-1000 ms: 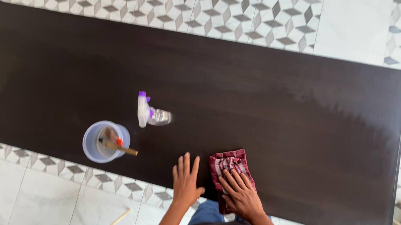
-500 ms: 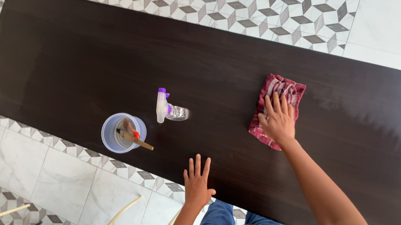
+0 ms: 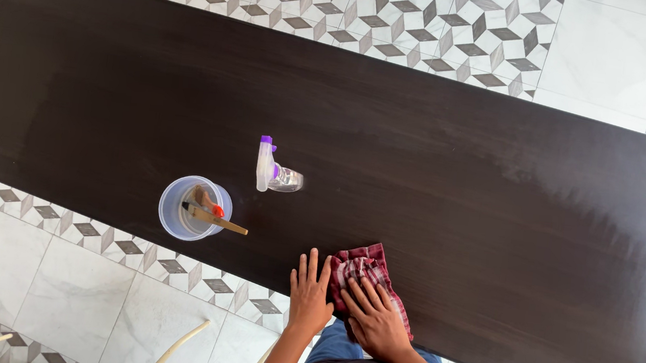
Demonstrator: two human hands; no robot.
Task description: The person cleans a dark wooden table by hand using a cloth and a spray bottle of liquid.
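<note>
Fingers of the right hand are pressing flat and spread on the red checked cloth at the dark table's near edge, left hand splayed beside it, where a sweep leftward could be toppling the spray bottle.

No labels, signs or screens show anywhere in the view. The only things close to packages are two containers on the dark surface. A small clear spray bottle with a white trigger head and purple cap lies on its side near the middle of the frame, bare of any label. Just below and to its left, near the surface's near edge, stands a round, pale blue translucent plastic cup, also unlabelled, with a few small tools poking out of it.
</note>
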